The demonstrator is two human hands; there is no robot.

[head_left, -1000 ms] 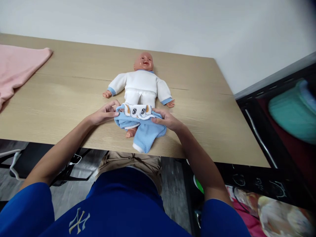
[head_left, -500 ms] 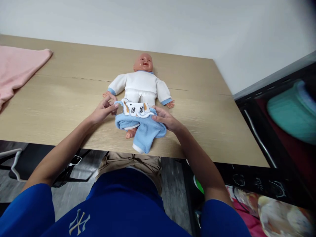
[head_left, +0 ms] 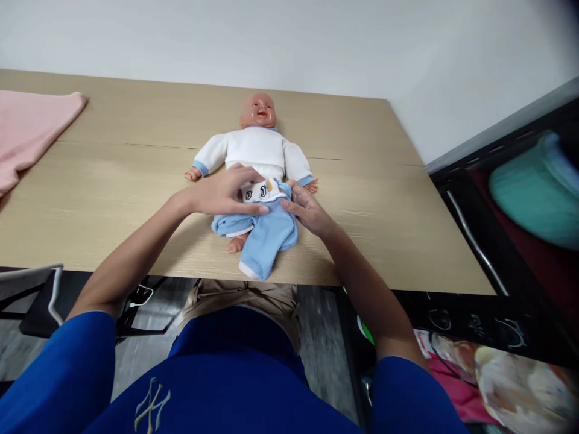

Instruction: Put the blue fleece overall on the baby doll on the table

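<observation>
A baby doll (head_left: 257,144) in a white long-sleeved top with blue cuffs lies face up, head toward the wall. Fuzzy light-blue baby pants (head_left: 266,238), with a white cartoon face at the waist, are bunched over its legs. One bare doll foot shows below the pant leg on the left; the other foot is hidden. My right hand (head_left: 310,208) pinches the right side of the waistband. Across the waistband's left part reaches my left hand (head_left: 226,193), thumb and fingers spread apart over the cloth, apparently without gripping it.
Pink cloth (head_left: 31,129) lies at the left end of the wooden table (head_left: 371,229). To the right, a black shelf rack holds a teal container (head_left: 538,193), with bags (head_left: 520,386) lower down. A black chair (head_left: 45,304) stands below the table's front edge at left.
My left hand has let go of the waistband's left end and moved right, over the pants' front. My right hand keeps its hold at the right side.
</observation>
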